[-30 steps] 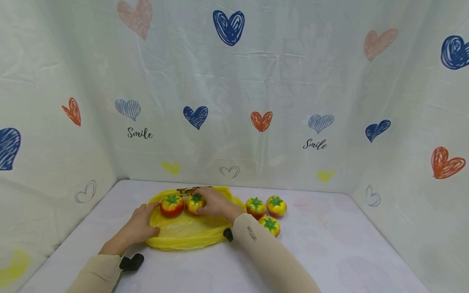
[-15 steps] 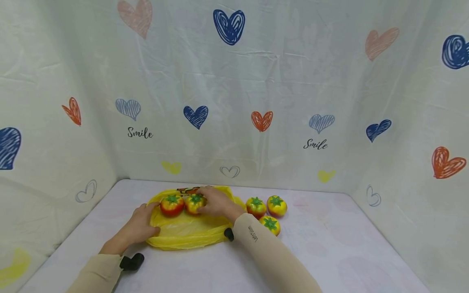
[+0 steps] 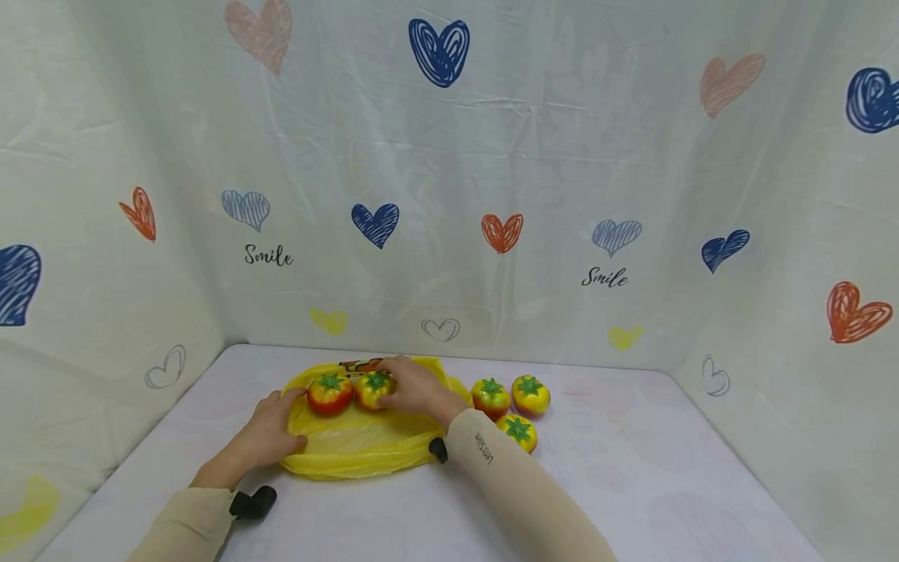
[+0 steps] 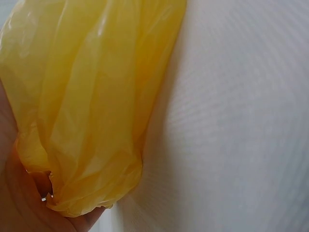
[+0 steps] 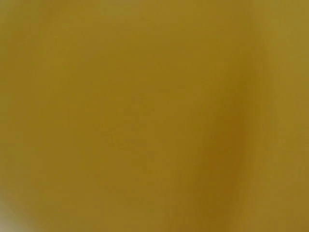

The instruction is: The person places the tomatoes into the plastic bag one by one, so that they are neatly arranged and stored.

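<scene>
A yellow plastic bag (image 3: 351,460) lies spread on the table with its mouth held wide. My left hand (image 3: 265,432) grips the bag's left edge; in the left wrist view, the bag (image 4: 96,106) bunches against that hand (image 4: 24,203). Inside the bag sits a red-and-yellow tomato (image 3: 329,396) with a green star-shaped top. Right beside it is a yellower tomato (image 3: 370,389), which my right hand (image 3: 416,390) holds from the right, fingers behind and thumb in front. Blurred yellow bag (image 5: 135,116) fills the right wrist view, so fingers there are hidden.
Three more tomatoes stand on the table right of the bag: one reddish (image 3: 490,398), one yellow (image 3: 530,396) and a nearer one (image 3: 518,432) partly behind the right sleeve (image 3: 506,476). A white curtain (image 3: 534,297) printed with hearts encloses the table (image 3: 632,468).
</scene>
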The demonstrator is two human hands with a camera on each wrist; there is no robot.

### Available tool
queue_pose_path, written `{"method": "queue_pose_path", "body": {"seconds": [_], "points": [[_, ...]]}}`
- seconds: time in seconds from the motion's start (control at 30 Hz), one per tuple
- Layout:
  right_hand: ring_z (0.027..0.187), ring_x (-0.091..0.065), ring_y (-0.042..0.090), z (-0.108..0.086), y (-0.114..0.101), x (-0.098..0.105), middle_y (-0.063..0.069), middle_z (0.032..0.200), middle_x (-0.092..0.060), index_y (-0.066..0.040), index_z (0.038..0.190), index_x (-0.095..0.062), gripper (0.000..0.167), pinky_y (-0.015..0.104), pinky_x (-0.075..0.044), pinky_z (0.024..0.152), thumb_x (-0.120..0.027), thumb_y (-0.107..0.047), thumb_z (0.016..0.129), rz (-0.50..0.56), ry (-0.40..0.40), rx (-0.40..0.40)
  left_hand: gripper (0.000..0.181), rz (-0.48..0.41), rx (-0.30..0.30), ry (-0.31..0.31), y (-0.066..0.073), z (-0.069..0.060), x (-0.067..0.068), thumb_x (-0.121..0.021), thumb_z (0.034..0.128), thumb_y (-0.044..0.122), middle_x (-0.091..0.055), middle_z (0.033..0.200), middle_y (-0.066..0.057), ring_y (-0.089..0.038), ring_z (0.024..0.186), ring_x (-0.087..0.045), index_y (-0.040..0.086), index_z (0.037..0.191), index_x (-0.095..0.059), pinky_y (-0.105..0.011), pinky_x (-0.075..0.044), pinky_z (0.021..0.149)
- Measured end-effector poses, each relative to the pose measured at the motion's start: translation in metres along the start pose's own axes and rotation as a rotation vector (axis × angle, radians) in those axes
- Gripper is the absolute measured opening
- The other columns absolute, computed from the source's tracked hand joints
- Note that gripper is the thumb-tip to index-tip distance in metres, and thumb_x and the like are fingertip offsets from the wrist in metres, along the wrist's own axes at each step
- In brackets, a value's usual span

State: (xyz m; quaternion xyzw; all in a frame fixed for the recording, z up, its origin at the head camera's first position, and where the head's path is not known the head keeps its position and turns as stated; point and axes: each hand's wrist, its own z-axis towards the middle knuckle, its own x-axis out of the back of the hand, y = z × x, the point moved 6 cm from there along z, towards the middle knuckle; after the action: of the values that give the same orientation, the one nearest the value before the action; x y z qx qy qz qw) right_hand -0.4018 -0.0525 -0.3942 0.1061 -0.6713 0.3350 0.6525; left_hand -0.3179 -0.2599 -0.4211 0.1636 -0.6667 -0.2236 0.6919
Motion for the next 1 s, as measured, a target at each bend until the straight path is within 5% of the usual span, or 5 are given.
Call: {"method": "queue_pose_path", "body": {"seconds": [0.53,1.0], "points": [[0.115,-0.050,0.013,-0.007,-0.003,0.007,-0.005,0.136,-0.049,-0.027,0.134,-0.051,0.056,0.033,-0.041,0.101,-0.070,-0.042,0.083,0.017,-0.014,-0.050,0.080,-0.004,0.013,-0.008,0.001,0.000,0.000,-0.074,0.0699,0.012,-0.041,0.124,-0.028,-0.041,0.108,-0.040,-0.004,0.138,-0.036,-0.060,-0.041,0.091],[0.114,-0.051,0.012,-0.024,-0.013,0.026,-0.004,0.130,-0.054,-0.022,0.134,-0.052,0.055,0.030,-0.043,0.097,-0.068,-0.041,0.086,-0.041,0.012,0.026,0.080,-0.011,0.023,-0.002,0.002,-0.001,0.000,-0.074,0.0698,0.011,-0.040,0.123,-0.029,-0.042,0.108,-0.040,-0.005,0.138,-0.036,-0.061,-0.041,0.091]]}}
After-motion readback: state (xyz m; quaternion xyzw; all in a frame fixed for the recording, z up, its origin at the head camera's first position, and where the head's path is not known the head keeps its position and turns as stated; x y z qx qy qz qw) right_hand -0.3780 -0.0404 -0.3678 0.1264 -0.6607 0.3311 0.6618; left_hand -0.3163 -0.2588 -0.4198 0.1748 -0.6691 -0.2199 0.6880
